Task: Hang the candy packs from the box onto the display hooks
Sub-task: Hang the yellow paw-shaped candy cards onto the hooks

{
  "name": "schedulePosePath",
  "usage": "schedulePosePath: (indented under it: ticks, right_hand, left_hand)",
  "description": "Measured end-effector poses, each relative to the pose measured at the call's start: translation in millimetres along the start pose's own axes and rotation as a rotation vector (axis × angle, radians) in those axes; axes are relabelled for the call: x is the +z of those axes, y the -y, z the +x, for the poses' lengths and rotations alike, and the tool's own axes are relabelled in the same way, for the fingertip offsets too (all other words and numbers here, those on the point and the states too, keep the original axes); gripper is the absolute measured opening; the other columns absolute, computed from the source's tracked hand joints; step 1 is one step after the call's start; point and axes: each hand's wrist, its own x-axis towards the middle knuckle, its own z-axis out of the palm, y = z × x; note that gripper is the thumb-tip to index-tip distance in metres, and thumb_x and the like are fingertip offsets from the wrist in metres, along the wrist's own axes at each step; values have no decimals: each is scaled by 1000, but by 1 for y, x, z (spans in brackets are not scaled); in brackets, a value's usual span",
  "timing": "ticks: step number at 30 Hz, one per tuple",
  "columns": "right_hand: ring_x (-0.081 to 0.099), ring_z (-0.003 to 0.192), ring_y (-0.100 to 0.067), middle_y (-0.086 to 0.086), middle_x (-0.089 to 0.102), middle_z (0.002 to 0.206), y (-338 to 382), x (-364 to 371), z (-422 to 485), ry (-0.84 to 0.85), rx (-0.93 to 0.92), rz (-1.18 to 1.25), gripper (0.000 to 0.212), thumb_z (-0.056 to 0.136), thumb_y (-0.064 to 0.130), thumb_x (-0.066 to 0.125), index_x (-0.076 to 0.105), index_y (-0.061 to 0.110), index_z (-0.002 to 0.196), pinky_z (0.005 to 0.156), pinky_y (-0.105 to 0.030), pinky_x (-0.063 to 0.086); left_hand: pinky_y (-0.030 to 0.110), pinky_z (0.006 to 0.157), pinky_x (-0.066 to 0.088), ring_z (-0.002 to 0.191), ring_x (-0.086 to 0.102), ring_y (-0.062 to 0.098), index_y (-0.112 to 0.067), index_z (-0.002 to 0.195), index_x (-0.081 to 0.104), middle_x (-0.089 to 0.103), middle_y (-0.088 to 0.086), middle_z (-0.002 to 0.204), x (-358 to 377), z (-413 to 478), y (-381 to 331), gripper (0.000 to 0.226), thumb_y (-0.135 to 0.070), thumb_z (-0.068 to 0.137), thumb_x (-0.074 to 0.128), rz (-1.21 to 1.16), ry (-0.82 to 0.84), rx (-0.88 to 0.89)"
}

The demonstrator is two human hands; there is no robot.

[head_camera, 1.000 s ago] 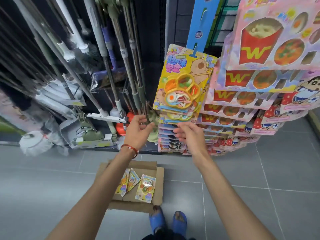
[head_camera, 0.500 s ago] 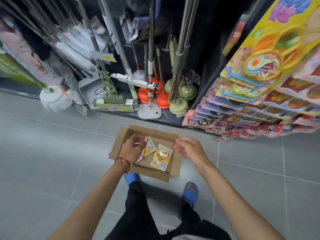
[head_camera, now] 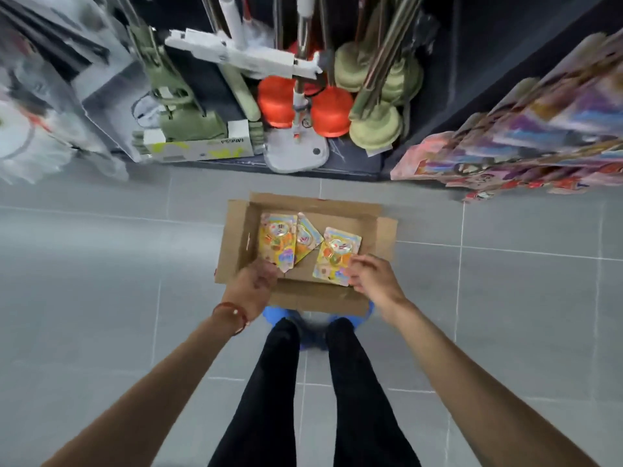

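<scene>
Lower than before, the right hand (head_camera: 372, 281) is pinching the candy pack (head_camera: 337, 254) in the cardboard box's (head_camera: 236, 244) near-right corner; the left hand's (head_camera: 253, 288) grip is unclear.

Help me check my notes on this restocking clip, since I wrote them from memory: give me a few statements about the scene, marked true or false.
1. The open brown cardboard box holds three yellow candy packs. True.
2. The box stands on a shelf. False: it sits on the grey tiled floor.
3. A red string bracelet is worn at the left hand. True.
4. The right hand is raised to a display hook. False: the right hand is down at the box, fingers curled on the right-hand candy pack.
5. Orange rubber plungers stand beyond the box. True.
</scene>
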Motion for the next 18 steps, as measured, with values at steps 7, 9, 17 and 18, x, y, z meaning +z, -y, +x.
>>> schedulePosePath:
  ticks: [7, 9, 17, 18]
  right_hand:
    - [65, 89, -17, 5, 71, 91, -91, 38, 159, -39, -56, -228, 20, 94, 17, 65, 68, 31, 80, 81, -34, 52]
    - [65, 95, -16, 6, 68, 94, -114, 47, 202, -57, -98, -312, 15, 94, 13, 65, 67, 27, 87, 81, -25, 47]
    - [46, 138, -26, 0, 47, 150, -175, 88, 366, -65, -172, -782, 58, 90, 38, 62, 45, 29, 145, 112, -47, 40]
    - [39, 142, -27, -2, 41, 154, -180, 92, 383, -61, -201, -834, 64, 92, 39, 62, 39, 24, 150, 115, -47, 35]
  left_hand:
    - [45, 87, 56, 99, 67, 35, -17, 105, 71, 73, 11, 105, 68, 124, 86, 22, -22, 90, 56, 155, 76, -43]
    - [44, 91, 55, 104, 67, 34, -18, 111, 71, 72, 12, 112, 87, 165, 107, 23, -13, 94, 58, 172, 61, -52]
    - [47, 109, 43, 136, 45, 32, -18, 145, 49, 42, 5, 153, 127, 345, 170, 54, -5, 93, 56, 565, 82, 129]
    - [48, 110, 42, 139, 41, 33, -17, 148, 44, 39, 5, 155, 129, 364, 173, 57, -5, 93, 55, 595, 76, 143]
